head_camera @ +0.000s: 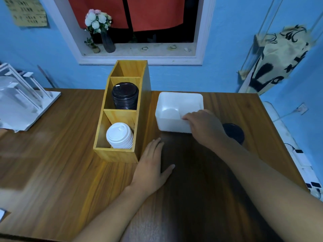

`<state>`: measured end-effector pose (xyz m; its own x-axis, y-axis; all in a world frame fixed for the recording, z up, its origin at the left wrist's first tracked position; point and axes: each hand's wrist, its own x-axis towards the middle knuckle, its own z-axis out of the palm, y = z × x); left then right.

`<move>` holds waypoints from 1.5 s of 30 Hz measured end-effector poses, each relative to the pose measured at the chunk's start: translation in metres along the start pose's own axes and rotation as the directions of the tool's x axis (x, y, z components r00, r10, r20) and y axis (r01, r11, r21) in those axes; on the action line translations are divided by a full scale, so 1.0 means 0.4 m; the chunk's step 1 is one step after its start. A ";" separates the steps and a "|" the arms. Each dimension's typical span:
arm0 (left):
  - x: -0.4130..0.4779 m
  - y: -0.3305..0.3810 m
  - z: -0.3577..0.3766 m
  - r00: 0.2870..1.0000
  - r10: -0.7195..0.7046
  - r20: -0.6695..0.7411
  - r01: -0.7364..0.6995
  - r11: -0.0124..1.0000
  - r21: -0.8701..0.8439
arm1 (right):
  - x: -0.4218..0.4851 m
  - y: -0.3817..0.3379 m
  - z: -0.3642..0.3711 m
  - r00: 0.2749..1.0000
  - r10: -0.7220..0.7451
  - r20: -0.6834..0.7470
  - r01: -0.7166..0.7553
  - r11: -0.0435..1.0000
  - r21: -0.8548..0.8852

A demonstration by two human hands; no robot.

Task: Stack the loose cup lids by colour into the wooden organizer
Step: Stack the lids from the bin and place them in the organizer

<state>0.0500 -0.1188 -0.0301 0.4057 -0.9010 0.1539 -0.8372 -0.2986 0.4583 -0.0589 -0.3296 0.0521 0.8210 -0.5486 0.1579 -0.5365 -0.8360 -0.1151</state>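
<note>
A wooden organizer (120,154) with three compartments stands on the table. Its middle compartment holds a stack of black lids (125,96), its near one a stack of white lids (119,135), and the far one looks empty. To its right sits a white plastic bin (180,100) with a white lid (169,113) inside. My right hand (204,125) reaches over the bin's near right rim, fingers curled at the wall. A loose black lid (234,132) lies on the table right of that hand. My left hand (152,165) rests flat on the table, fingers apart, beside the organizer.
A white rack (26,102) with clear plastic stands at the table's left. A vase of flowers (104,32) is on the window sill behind. A power strip (307,173) lies off the table's right edge. A cloth bag (277,58) hangs on the right wall.
</note>
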 end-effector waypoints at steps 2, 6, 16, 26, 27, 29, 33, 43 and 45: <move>-0.012 0.010 -0.013 0.998 -0.037 -0.054 0.030 0.992 -0.126 | -0.048 0.020 -0.025 0.998 -0.028 0.063 0.021 0.993 0.117; -0.019 0.035 -0.035 0.989 -0.082 -0.124 0.037 0.943 -0.331 | -0.152 0.049 -0.084 0.972 -0.111 0.207 0.076 0.982 0.172; 0.017 0.009 -0.018 0.988 -0.096 0.121 0.150 0.788 -0.597 | -0.108 -0.005 -0.107 0.963 -0.137 0.231 0.071 0.959 0.274; 0.019 0.025 -0.013 0.996 -0.073 0.047 0.086 0.848 -0.523 | -0.024 -0.035 -0.060 0.812 -0.095 0.576 0.283 0.927 -0.245; 0.018 0.027 -0.014 0.996 -0.074 0.040 0.084 0.850 -0.519 | -0.024 -0.035 -0.059 0.813 -0.101 0.573 0.292 0.923 -0.251; 0.016 0.030 -0.014 0.997 -0.076 0.026 0.079 0.858 -0.507 | -0.025 -0.031 -0.056 0.826 -0.115 0.551 0.298 0.920 -0.255; 0.013 0.031 -0.013 0.997 -0.082 0.012 0.078 0.871 -0.485 | -0.036 -0.023 -0.082 0.874 -0.145 0.463 0.276 0.933 -0.229; 0.012 0.040 -0.021 0.999 -0.026 -0.035 0.005 0.865 -0.501 | -0.219 0.036 -0.276 0.961 -0.059 0.272 0.061 0.998 -0.001; 0.012 0.037 -0.019 0.999 -0.024 -0.033 0.004 0.859 -0.511 | -0.290 0.025 -0.274 0.922 -0.077 0.380 0.079 0.997 0.009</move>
<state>0.0424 -0.1250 -0.0158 0.4377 -0.8826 0.1716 -0.5301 -0.0992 0.8421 -0.1807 -0.2755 0.1401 0.8721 -0.4378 -0.2186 -0.4680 -0.8768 -0.1107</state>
